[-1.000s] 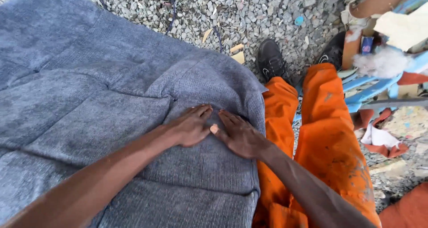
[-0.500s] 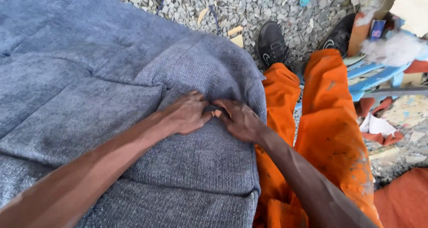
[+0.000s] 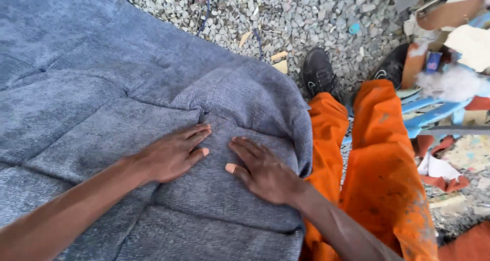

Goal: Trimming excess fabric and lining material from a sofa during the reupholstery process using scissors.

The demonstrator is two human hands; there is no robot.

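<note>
A large blue-grey tufted fabric cushion (image 3: 87,92) fills the left of the head view, with seams and dimples across its cover. My left hand (image 3: 173,153) lies flat on it, fingers spread and pointing toward a dimple near the upper seam. My right hand (image 3: 260,170) rests flat beside it, a few centimetres to the right, close to the cushion's rounded right edge. Neither hand holds anything. My legs in orange trousers (image 3: 377,169) stand right of the cushion.
Grey gravel (image 3: 286,21) covers the ground beyond the cushion. My black shoes (image 3: 317,73) stand on it. At the right lie blue frame bars (image 3: 434,113), white stuffing (image 3: 449,83), cardboard pieces and scraps of cloth.
Half a second ago both hands were pinched together on the fabric at one spot. They have since let go, moved apart and flattened on the cushion. The view tilted slightly.
</note>
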